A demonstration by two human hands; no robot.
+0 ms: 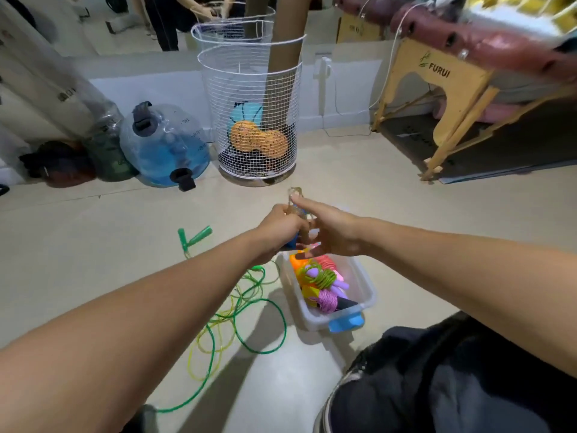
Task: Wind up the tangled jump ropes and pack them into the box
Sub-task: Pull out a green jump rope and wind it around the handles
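- Above the box (368, 295), our left hand (278, 228) clenches a clear rope bundle (298, 204); our right hand (327, 232) winds, fingers loose.
- Several wound ropes (321, 282) sit packed inside.
- Left of the box, a green rope (249, 295) lies tangled on the floor.

A wire basket (249, 120) stands beside a water bag (165, 145).

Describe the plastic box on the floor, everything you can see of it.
The box is a small, clear plastic tub, rectangular, open-topped, with a blue handle at its near end. It sits flat on the beige floor, below the right hand, which does not touch it. Inside lie wound ropes in green-yellow, purple, pink and orange. A loose green rope lies on the floor on its left; whether it touches the box is unclear.
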